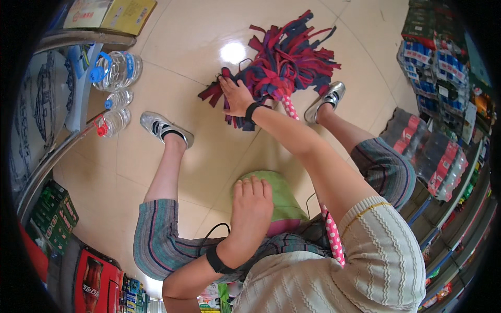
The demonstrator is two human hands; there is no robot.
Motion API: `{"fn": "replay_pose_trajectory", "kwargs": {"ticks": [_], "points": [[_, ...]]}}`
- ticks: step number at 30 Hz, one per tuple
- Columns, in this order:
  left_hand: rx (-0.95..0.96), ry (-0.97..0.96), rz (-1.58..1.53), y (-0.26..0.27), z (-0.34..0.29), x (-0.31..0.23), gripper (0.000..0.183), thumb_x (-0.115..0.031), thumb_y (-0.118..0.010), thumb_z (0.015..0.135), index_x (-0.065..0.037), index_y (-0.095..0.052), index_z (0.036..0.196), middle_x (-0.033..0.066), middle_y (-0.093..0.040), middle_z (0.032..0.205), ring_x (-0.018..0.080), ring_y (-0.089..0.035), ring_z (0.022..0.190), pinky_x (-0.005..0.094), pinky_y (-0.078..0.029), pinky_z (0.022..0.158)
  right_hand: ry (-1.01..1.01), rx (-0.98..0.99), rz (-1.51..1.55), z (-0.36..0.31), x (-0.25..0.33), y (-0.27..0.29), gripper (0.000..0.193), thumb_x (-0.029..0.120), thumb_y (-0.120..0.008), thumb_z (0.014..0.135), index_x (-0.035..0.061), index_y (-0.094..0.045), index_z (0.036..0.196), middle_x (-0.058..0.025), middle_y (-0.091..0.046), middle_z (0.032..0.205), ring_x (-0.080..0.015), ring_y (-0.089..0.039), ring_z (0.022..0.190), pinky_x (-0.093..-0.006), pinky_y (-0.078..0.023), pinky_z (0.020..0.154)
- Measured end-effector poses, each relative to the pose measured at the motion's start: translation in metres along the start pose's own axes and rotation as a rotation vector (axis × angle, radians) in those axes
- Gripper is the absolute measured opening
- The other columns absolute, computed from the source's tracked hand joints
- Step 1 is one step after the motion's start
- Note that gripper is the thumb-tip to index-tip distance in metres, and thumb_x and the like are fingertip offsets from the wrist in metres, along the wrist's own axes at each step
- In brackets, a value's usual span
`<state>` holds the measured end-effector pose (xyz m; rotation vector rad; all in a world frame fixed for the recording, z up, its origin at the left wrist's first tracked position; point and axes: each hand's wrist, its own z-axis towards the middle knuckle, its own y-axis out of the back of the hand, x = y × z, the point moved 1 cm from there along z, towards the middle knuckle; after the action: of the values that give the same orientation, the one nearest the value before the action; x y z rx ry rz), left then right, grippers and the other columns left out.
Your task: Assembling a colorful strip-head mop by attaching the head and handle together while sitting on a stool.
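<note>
A cloth-strip mop lies with its red, purple and dark blue head [292,62] spread on the floor between my feet. Its pink handle with white dots [332,235] runs back toward my body, partly hidden under my right arm. My right hand [237,99] reaches forward and rests on the strips at the left side of the mop head, fingers stretched out; the strips cover what lies beneath the palm. Held back near my lap, my left hand [252,206] shows its back, fingers extended and holding nothing visible, in front of a green stool [284,195].
Large clear water bottles [125,70] stand on the left beside a shelf unit with a carton [117,15] on top. On the right are shrink-wrapped drink packs [422,146] and stocked shelves. A red cabinet [96,281] is at lower left. My silver shoes [167,129] flank the mop.
</note>
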<state>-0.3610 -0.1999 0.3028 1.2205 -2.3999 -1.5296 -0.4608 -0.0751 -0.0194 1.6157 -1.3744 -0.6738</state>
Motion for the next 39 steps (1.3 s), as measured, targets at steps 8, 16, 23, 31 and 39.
{"fn": "replay_pose_trajectory", "kwargs": {"ticks": [8, 16, 23, 31, 39], "points": [[-0.002, -0.024, 0.016, -0.003, 0.011, -0.012, 0.059, -0.03, -0.076, 0.076, 0.002, -0.056, 0.12, 0.0166, -0.059, 0.114, 0.0274, -0.056, 0.104, 0.0411, -0.041, 0.098, -0.098, -0.064, 0.069, 0.036, -0.012, 0.01, 0.101, 0.066, -0.061, 0.076, -0.001, -0.039, 0.148, -0.0126, -0.026, 0.161, -0.025, -0.027, 0.144, -0.0453, -0.026, 0.11], [0.047, -0.002, 0.015, -0.001, 0.017, -0.005, 0.057, -0.028, -0.075, 0.078, 0.002, -0.055, 0.121, 0.0146, -0.058, 0.115, 0.0265, -0.056, 0.105, 0.0402, -0.041, 0.096, -0.053, -0.021, 0.105, 0.011, 0.0, -0.005, 0.092, 0.061, -0.06, 0.08, -0.0006, -0.043, 0.146, -0.0123, -0.028, 0.16, -0.0256, -0.034, 0.139, -0.0506, -0.03, 0.11], [0.158, -0.011, -0.069, 0.002, 0.031, -0.007, 0.054, -0.026, -0.075, 0.079, 0.001, -0.055, 0.121, 0.0143, -0.06, 0.111, 0.0268, -0.057, 0.103, 0.0388, -0.042, 0.095, -0.128, -0.098, 0.173, 0.031, -0.008, 0.008, 0.093, 0.059, -0.066, 0.074, -0.0002, -0.047, 0.143, -0.0121, -0.034, 0.157, -0.0222, -0.037, 0.136, -0.0433, -0.029, 0.109], [0.064, 0.007, -0.103, 0.016, 0.028, 0.006, 0.048, -0.026, -0.073, 0.081, 0.0, -0.056, 0.117, 0.0117, -0.059, 0.101, 0.0269, -0.058, 0.097, 0.0389, -0.042, 0.094, 0.192, -0.066, -0.014, -0.008, -0.016, -0.012, 0.09, 0.053, -0.066, 0.075, -0.0039, -0.046, 0.142, -0.016, -0.032, 0.157, -0.0268, -0.033, 0.14, -0.0481, -0.03, 0.11], [0.118, 0.013, -0.097, 0.006, 0.032, 0.008, 0.046, -0.027, -0.074, 0.08, -0.001, -0.057, 0.115, 0.0112, -0.059, 0.098, 0.0262, -0.058, 0.097, 0.0386, -0.042, 0.094, -0.003, -0.016, 0.018, 0.012, -0.005, 0.007, 0.083, 0.061, -0.059, 0.077, -0.0016, -0.059, 0.132, -0.0167, -0.035, 0.156, -0.0286, -0.038, 0.135, -0.0476, -0.031, 0.106]]}}
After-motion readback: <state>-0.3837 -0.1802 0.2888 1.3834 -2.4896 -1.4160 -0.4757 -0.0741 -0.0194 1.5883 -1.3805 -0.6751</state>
